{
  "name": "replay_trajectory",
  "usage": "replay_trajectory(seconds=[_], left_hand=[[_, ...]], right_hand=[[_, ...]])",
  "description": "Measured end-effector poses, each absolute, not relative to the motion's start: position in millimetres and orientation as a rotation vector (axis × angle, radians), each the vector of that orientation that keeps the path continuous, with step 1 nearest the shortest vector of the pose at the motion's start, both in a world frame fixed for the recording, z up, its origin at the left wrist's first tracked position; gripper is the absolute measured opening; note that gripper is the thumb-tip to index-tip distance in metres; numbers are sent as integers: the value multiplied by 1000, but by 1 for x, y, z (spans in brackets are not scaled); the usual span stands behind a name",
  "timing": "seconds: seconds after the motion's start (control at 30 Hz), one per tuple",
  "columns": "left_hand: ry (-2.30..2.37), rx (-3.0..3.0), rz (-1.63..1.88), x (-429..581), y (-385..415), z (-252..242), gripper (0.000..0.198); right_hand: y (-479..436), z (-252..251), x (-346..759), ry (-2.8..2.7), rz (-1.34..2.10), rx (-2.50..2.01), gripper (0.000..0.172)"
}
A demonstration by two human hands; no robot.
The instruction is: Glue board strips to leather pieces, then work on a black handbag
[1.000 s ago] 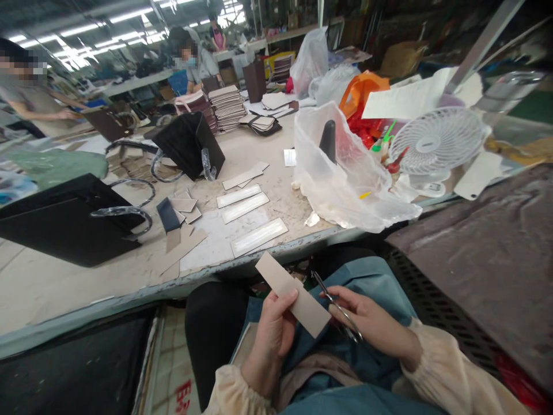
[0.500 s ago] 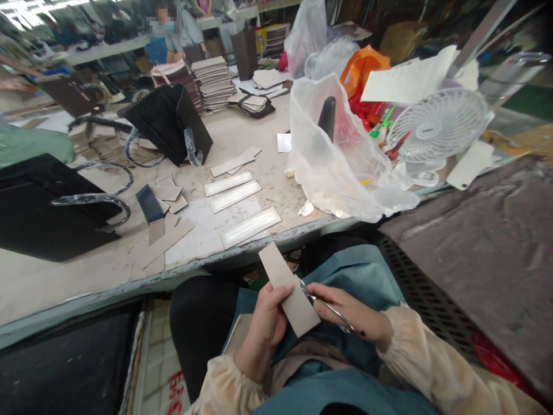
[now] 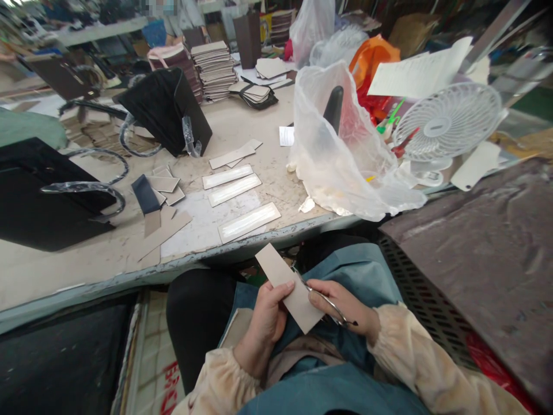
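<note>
Over my lap, my left hand (image 3: 263, 323) pinches a long beige cardboard strip (image 3: 288, 286) by its left edge, thumb on top. My right hand (image 3: 345, 305) is closed on a pair of small scissors (image 3: 322, 297), whose blades meet the strip's right edge about halfway along. A blue apron covers my knees below both hands. Beige sleeves with elastic cuffs reach to my wrists.
The worktable edge (image 3: 216, 253) runs just beyond my knees, carrying several flat strips (image 3: 248, 222), card scraps and dark bags with loop handles (image 3: 38, 196). A clear plastic bag (image 3: 345, 150) and a white fan (image 3: 447, 121) stand to the right. Other people work at far tables.
The scissors have closed in from beside the strip onto its right edge. My view has tipped down, so the table sits higher in frame.
</note>
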State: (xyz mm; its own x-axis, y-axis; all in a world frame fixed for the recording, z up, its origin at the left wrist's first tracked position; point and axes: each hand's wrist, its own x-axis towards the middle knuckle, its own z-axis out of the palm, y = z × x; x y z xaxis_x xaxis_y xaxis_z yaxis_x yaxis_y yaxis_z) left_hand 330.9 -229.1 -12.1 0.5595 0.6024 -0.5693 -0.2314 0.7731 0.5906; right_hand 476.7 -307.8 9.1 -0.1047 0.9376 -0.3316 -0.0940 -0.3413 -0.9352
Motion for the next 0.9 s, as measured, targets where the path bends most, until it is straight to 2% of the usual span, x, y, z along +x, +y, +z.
replay_trajectory(seconds=[0.9], left_hand=[[826,481,503,332,-229,-13,25]], right_hand=[[-308,7,475,-839,1672,-1390,55]])
